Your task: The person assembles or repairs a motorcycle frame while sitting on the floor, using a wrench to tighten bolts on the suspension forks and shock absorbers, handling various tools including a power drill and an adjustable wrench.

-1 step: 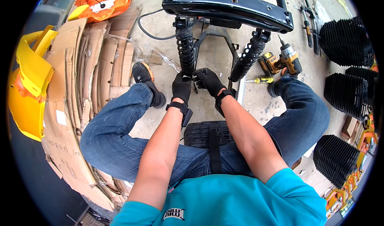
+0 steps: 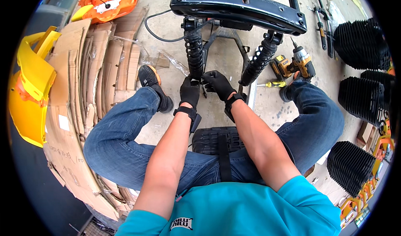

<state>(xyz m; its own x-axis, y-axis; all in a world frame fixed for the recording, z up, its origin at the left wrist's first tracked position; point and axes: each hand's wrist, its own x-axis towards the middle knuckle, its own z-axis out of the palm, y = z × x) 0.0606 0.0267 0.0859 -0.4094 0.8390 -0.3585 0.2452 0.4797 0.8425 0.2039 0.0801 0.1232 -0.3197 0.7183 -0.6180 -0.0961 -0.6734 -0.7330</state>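
- Flattened cardboard stack [image 2: 62, 98], brown, layered.
- Pale grey concrete floor [image 2: 267, 102], right of the stack, marked with dark spots.
- Dark blue-grey surface [image 2: 37, 177], left of the stack.
- Bright light over the floor beside the stack.

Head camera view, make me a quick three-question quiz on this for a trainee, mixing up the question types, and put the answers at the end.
1. Multiple choice: the left hand and right hand are both at the lower end of what?
A) the right coil-over shock absorber
B) the left coil-over shock absorber
C) the cordless driver

2. True or false: the yellow-handled screwdriver is in the right hand.

3. Short answer: what is the main colour of the curved body panel at the far left of the view?

Key:
1. B.
2. False; it lies on the floor.
3. Yellow.
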